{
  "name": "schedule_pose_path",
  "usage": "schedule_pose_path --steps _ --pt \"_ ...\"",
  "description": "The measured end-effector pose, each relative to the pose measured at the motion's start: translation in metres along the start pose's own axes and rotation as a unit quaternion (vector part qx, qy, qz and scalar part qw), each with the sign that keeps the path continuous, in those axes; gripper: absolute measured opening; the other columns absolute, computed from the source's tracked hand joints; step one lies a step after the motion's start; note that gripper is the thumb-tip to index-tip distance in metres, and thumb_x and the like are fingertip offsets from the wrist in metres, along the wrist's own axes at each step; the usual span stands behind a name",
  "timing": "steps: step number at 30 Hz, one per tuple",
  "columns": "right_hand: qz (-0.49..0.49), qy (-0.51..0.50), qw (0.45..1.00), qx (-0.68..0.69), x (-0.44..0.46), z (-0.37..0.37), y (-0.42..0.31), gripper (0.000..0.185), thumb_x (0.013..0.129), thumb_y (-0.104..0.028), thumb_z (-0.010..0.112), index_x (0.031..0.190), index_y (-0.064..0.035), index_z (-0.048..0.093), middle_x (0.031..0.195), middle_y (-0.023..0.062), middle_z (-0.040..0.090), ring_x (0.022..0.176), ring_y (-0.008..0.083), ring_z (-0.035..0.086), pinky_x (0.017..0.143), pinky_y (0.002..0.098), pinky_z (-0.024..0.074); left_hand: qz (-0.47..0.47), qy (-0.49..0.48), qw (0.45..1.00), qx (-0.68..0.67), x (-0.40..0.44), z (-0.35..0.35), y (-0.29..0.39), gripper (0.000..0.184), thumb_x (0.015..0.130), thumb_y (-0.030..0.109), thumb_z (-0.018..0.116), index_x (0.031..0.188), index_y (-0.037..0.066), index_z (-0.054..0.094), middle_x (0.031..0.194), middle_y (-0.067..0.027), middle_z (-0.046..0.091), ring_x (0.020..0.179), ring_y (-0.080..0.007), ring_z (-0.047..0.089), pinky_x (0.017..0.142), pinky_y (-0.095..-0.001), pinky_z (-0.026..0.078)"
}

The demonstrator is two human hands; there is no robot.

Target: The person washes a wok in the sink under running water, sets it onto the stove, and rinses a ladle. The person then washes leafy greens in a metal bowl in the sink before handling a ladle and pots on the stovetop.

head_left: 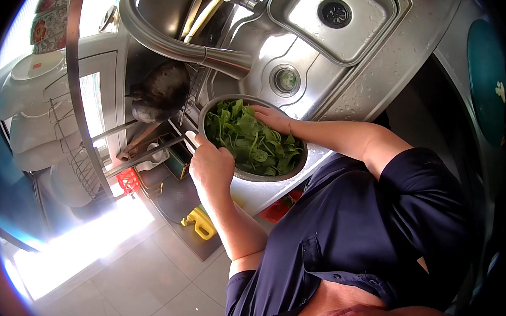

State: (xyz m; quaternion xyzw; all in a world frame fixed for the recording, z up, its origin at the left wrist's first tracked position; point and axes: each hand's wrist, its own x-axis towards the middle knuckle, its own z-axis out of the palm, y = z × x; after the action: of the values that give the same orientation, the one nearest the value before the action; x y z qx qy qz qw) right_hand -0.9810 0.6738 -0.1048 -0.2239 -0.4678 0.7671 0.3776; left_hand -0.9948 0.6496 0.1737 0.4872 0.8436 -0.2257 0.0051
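Observation:
A round metal bowl [203, 119] full of leafy greens [249, 138] rests at the near edge of the sink counter. My right hand [274, 120] reaches over its right rim, fingers stretched out and lying on the leaves; the fingertips are partly hidden among them. At the bowl's left side my left hand [212, 167] is closed. A small white rounded piece [192, 139] sticks out past its fingers, and its kind cannot be made out. Whether this hand also touches the bowl is unclear.
A steel faucet [225, 61] arches over the double sink [312, 89], with a drain in each basin. A dark pan [161, 91] stands left of the bowl. White dishes [39, 126] fill a wire rack. A yellow jug [199, 223] sits lower down, and a teal lid-like disc [485, 83] lies far right.

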Motion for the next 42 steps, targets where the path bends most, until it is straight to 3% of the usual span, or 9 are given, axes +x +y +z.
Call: schedule_pose_path --steps 42 --pt "0.004 0.006 1.0 0.019 0.0005 0.0 -0.0014 0.044 0.094 -0.034 0.042 0.132 -0.0113 0.043 0.127 0.0108 0.051 0.116 0.019 0.047 0.1 0.0291 0.0333 0.011 0.015 1.0 -0.006 0.0 0.0024 -0.0007 0.033 0.072 0.009 0.047 0.099 -0.008 0.042 0.08 -0.0302 0.06 0.078 -0.0439 0.059 0.073 -0.0493 0.047"
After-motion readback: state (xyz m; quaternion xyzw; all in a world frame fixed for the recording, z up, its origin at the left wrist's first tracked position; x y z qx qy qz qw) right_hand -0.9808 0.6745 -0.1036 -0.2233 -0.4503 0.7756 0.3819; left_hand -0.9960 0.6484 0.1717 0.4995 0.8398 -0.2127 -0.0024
